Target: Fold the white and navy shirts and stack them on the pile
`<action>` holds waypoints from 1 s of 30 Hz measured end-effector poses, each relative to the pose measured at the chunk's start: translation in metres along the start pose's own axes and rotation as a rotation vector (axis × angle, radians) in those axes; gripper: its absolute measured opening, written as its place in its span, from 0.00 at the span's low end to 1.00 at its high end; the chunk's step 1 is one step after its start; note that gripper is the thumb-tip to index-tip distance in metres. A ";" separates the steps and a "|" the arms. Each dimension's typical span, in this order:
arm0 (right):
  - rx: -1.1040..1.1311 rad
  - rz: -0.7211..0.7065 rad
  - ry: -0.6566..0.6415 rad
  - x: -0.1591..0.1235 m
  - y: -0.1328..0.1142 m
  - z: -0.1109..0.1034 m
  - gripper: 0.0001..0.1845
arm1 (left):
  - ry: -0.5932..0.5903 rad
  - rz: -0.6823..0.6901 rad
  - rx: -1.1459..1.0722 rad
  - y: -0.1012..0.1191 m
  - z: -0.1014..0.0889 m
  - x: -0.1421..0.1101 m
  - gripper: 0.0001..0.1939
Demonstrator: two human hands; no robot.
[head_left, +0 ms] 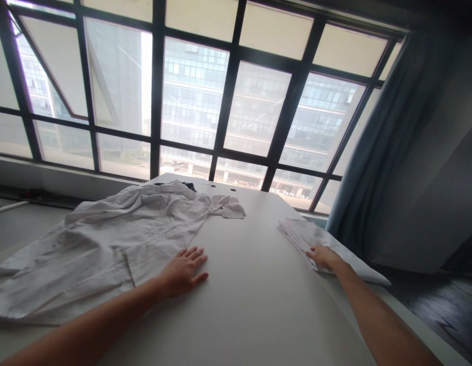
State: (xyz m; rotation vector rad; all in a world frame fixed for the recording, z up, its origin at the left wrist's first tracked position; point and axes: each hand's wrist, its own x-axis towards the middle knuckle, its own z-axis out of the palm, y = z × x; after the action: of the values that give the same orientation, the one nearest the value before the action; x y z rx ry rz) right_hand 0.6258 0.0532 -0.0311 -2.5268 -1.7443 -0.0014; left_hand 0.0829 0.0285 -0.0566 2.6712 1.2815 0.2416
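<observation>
Left hand (186, 272): palm down, fingers a little spread, holding nothing, at the right edge of the crumpled white garment (152, 231)
Right hand (323, 256): fingers curled, seemingly pinching the near-left edge of the folded white cloths (306, 234)
Folded white cloths: layered at the table's right side, well apart from the garment
Crumpled white garment: spread over the left side, running from near to far
White table (251, 284): under both, windows (194, 96) beyond its far end
Slip risk: a one-edge pull could fan the layers or drag them off the right side
</observation>
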 end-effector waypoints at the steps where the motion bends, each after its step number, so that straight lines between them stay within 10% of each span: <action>1: -0.054 0.013 -0.033 -0.003 -0.004 0.003 0.14 | 0.006 0.001 -0.001 -0.001 0.001 0.000 0.32; 17: -0.147 0.034 0.073 -0.046 -0.054 0.023 0.21 | 0.084 0.023 0.010 0.001 -0.011 -0.009 0.30; 24: -0.195 -0.147 0.321 -0.080 -0.106 0.041 0.20 | 0.102 -0.393 0.211 -0.023 -0.045 -0.016 0.22; 30: -0.084 -0.304 0.217 -0.090 -0.133 0.038 0.18 | 0.149 -0.452 0.202 -0.037 -0.048 -0.012 0.11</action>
State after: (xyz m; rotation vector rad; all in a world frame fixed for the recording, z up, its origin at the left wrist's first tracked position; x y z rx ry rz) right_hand 0.4679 0.0184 -0.0646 -2.1868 -2.0488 -0.3576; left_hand 0.0370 0.0463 -0.0188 2.4595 2.0052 0.2628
